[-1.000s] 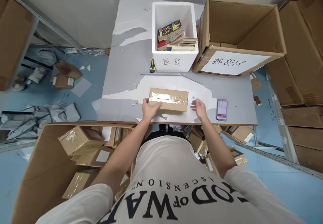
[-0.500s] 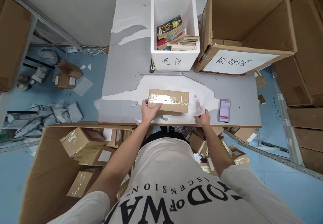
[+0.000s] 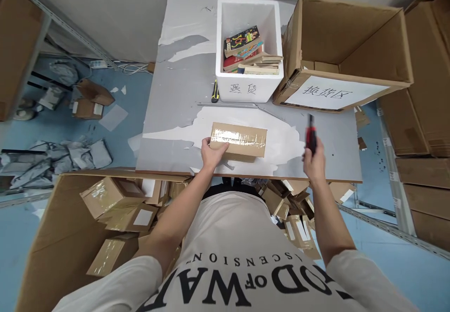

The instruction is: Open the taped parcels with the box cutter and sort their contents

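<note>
A taped brown cardboard box (image 3: 242,139) lies near the front of the grey table (image 3: 176,157). My left hand (image 3: 213,153) grips its left end, with the thumb on the top and the fingers behind the side. Over the right part of the table, my right hand (image 3: 315,163) is closed around a red and black utility knife (image 3: 311,136), its tip pointing away from me. A second cutter, yellow and black (image 3: 215,91), lies beside the white foam box (image 3: 249,89).
Books (image 3: 242,42) lie inside the foam box. An open carton (image 3: 288,87) with a handwritten label stands at the back right. Below the table edge, a big carton (image 3: 45,237) holds several taped parcels (image 3: 108,197). Stacked cartons (image 3: 422,180) stand at right.
My right hand has moved right and up with the utility knife, away from the box's right end. My left hand still holds the box. The phone seen earlier at right no longer shows.
</note>
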Tool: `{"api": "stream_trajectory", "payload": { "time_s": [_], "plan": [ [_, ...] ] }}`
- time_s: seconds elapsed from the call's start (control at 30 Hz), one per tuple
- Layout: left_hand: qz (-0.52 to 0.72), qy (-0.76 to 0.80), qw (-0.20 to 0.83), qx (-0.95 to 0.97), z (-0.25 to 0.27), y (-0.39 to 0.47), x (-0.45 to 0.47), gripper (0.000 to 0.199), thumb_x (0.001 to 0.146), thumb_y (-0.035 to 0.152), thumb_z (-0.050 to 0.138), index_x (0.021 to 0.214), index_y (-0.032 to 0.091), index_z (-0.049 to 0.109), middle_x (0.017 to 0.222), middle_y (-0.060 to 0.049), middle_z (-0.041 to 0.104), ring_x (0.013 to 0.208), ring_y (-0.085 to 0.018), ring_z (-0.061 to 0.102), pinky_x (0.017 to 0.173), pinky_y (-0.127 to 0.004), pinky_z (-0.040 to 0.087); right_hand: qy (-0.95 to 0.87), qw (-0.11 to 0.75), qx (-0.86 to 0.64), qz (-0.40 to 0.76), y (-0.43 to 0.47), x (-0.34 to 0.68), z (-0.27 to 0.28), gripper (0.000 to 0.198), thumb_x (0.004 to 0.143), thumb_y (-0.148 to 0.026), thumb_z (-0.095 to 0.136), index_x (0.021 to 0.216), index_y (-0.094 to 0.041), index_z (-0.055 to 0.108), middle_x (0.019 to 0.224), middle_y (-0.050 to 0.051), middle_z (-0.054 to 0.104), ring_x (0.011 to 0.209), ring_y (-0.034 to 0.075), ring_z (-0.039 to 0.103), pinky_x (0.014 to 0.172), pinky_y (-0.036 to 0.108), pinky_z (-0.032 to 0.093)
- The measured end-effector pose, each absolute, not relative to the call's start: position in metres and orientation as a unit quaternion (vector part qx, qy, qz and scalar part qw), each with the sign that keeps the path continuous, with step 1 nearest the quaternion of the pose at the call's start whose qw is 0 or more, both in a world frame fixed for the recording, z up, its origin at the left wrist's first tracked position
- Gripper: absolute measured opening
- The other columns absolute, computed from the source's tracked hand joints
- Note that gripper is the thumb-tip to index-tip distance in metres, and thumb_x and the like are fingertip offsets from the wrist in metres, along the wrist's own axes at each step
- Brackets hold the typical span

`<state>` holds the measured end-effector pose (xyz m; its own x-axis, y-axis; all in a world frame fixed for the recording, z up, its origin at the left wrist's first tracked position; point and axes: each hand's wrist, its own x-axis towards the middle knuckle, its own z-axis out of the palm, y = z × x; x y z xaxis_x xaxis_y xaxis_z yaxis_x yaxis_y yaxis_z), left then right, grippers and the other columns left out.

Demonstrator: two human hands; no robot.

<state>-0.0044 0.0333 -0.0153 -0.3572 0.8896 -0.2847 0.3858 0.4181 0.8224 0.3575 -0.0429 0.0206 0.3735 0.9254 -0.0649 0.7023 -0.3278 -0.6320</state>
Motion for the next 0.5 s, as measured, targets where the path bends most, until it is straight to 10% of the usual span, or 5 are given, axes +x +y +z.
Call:
{"api": "stream_trajectory", "payload": {
  "time_s": [0.2,0.5],
  "plan": [
    [0.342,0.758,0.387,0.398,-0.023,0.052,0.001,0.071,0.056,0.050,0.083,0.112,0.021,0.050,0.111,-0.007,0.062,0.102,-0.022,0.061,0.091,-0.035,0.048,-0.809,0.145,-0.485,0.298,0.069,0.237,0.073,0.049,0.094,-0.040,0.043,0.143,-0.037,0.041,0.110,0.004,0.064,0.094,0.023,0.060,0.085,0.035,0.047],
    [0.333,0.781,0.365,0.383,-0.031,0.069,0.002,0.066,0.057,0.046,0.082,0.111,0.020,0.054,0.109,-0.007,0.066,0.103,-0.023,0.062,0.093,-0.037,0.047,-0.869,-0.123,-0.428,0.215,0.109,0.195,0.068,0.051,0.100,-0.033,0.027,0.151,-0.037,0.023,0.106,0.007,0.060,0.083,0.020,0.058,0.071,0.029,0.037]
  ]
}}
